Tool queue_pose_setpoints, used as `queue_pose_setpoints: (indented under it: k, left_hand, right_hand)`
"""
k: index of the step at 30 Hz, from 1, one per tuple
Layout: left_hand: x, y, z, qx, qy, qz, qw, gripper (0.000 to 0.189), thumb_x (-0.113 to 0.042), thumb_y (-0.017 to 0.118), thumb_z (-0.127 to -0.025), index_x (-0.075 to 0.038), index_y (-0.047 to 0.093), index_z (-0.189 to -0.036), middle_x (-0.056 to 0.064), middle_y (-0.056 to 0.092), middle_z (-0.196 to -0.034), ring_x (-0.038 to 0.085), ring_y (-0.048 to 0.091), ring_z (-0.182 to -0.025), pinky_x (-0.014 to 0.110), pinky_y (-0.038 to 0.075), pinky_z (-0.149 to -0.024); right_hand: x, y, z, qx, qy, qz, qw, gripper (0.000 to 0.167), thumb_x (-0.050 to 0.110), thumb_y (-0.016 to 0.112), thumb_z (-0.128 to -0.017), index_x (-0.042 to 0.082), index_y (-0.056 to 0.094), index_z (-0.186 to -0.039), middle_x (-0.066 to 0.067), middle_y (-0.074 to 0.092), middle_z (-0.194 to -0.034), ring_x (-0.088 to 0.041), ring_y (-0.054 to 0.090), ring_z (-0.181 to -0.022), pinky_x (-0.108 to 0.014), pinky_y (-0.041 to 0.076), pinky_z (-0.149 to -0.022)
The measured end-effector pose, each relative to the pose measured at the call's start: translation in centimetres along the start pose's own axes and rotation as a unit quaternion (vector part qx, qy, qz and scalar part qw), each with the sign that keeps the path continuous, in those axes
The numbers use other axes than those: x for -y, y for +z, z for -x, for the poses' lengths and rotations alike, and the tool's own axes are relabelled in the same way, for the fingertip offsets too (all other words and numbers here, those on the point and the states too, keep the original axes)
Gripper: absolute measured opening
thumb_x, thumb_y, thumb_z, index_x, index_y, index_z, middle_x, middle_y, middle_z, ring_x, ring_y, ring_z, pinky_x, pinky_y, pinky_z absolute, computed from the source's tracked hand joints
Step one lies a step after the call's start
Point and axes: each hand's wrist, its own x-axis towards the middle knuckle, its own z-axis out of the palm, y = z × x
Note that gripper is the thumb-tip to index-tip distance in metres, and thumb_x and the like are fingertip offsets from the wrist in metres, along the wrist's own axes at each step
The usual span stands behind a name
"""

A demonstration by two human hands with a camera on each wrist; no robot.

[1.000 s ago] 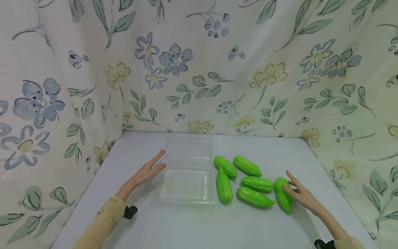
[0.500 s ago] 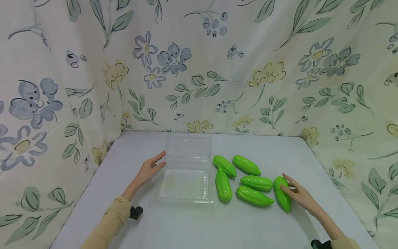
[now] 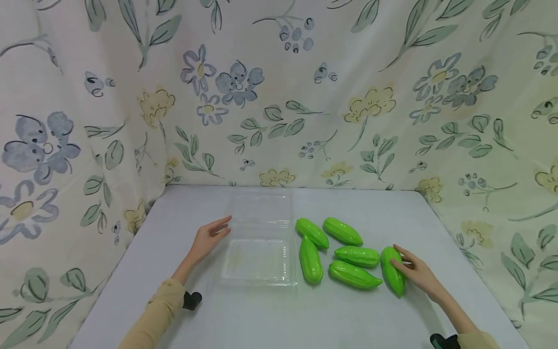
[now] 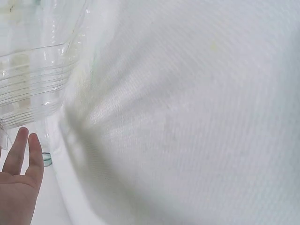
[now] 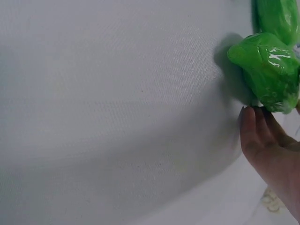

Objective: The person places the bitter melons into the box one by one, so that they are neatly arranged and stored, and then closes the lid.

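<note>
**Right grip [image 3: 416, 271]: slip risk**

Glossy green gourd [image 3: 393, 278] sits at its fingertips; can't tell if pinched. Smooth skin plus off-centre contact could roll it into the gourds beyond [image 3: 354, 275]. Left grip [image 3: 207, 241]: wide, nothing held, just beside clear container [image 3: 256, 261].

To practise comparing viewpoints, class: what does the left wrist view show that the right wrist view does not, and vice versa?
Only the left wrist view: the left grip near part of a clear box. Only the right wrist view: the right grip at a green gourd, with part of a second gourd. Both: the white table, shadowed in places, and a scrap of patterned curtain.
</note>
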Motion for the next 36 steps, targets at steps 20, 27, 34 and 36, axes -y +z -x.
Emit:
queue_pose_setpoints:
  k: [20,27,34,36]
  left_hand:
    - [0.3,0.7,0.3,0.002,0.047,0.023,0.9987,0.043,-0.005,0.061,-0.092,-0.001,0.053,-0.134,0.020,0.052,-0.137,0.038,0.057,-0.117,0.019,0.052,-0.088]
    - [1.1,0.6,0.7,-0.012,0.074,0.020,0.9970,0.041,-0.005,0.061,-0.091,-0.001,0.055,-0.131,0.021,0.056,-0.132,0.034,0.062,-0.109,0.007,0.049,-0.081]
    - [1.2,0.8,0.5,-0.012,0.079,0.020,0.9966,0.040,-0.004,0.061,-0.091,0.001,0.055,-0.130,0.023,0.056,-0.131,0.031,0.063,-0.108,0.007,0.049,-0.079]
    - [1.1,0.9,0.4,-0.011,0.077,0.022,0.9968,0.040,-0.005,0.061,-0.092,0.000,0.055,-0.131,0.022,0.056,-0.131,0.031,0.064,-0.108,0.007,0.050,-0.079]
  right_hand:
    - [-0.1,0.4,0.0,-0.019,0.009,-0.010,0.9997,0.066,0.038,0.051,-0.098,0.006,0.026,-0.150,-0.037,0.035,-0.141,-0.054,0.046,-0.120,-0.056,0.050,-0.088]
    - [-0.1,0.7,-0.1,-0.020,0.005,-0.026,0.9994,0.065,0.036,0.051,-0.098,0.006,0.026,-0.149,-0.037,0.037,-0.140,-0.052,0.048,-0.120,-0.054,0.051,-0.088]
    - [-0.4,0.7,0.2,-0.026,-0.001,-0.026,0.9993,0.063,0.034,0.051,-0.098,0.006,0.026,-0.150,-0.036,0.037,-0.141,-0.052,0.047,-0.121,-0.056,0.050,-0.088]
    - [-0.4,0.7,0.3,-0.028,-0.002,-0.026,0.9993,0.063,0.034,0.051,-0.098,0.007,0.026,-0.150,-0.036,0.037,-0.140,-0.052,0.047,-0.120,-0.057,0.050,-0.088]
